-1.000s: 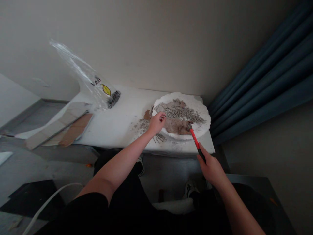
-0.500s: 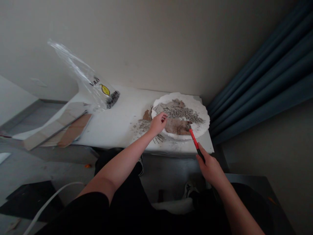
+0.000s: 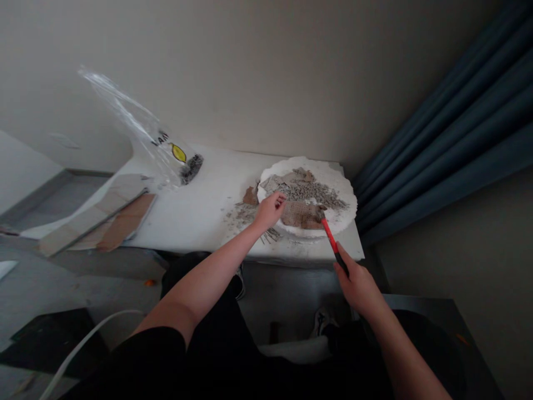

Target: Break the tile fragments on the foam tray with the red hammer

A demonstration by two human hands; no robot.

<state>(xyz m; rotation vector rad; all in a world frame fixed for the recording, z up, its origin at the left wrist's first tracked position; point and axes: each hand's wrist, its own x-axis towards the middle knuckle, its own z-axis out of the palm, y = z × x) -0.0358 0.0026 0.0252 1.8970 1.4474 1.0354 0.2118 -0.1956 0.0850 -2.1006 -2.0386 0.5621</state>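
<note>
A round white foam slab (image 3: 341,186) lies on a white table (image 3: 208,208), covered with grey rubble and brown tile pieces. My left hand (image 3: 270,210) is curled at the slab's left edge, fingertips pinching the edge of a brown tile piece (image 3: 300,214). My right hand (image 3: 358,288) grips the black end of a small hammer with a red handle (image 3: 331,236). The hammer's head rests on the tile piece near the slab's front edge.
A clear plastic bag (image 3: 156,144) holding dark grit stands at the table's back left. Flat tile boards (image 3: 95,219) overhang the left end. Loose chips (image 3: 245,214) litter the table beside the slab. A dark blue curtain (image 3: 449,139) hangs at right. A white cable (image 3: 83,347) crosses the floor.
My left hand has slid slightly right onto the brown tile piece. The hammer and my right hand have barely moved.
</note>
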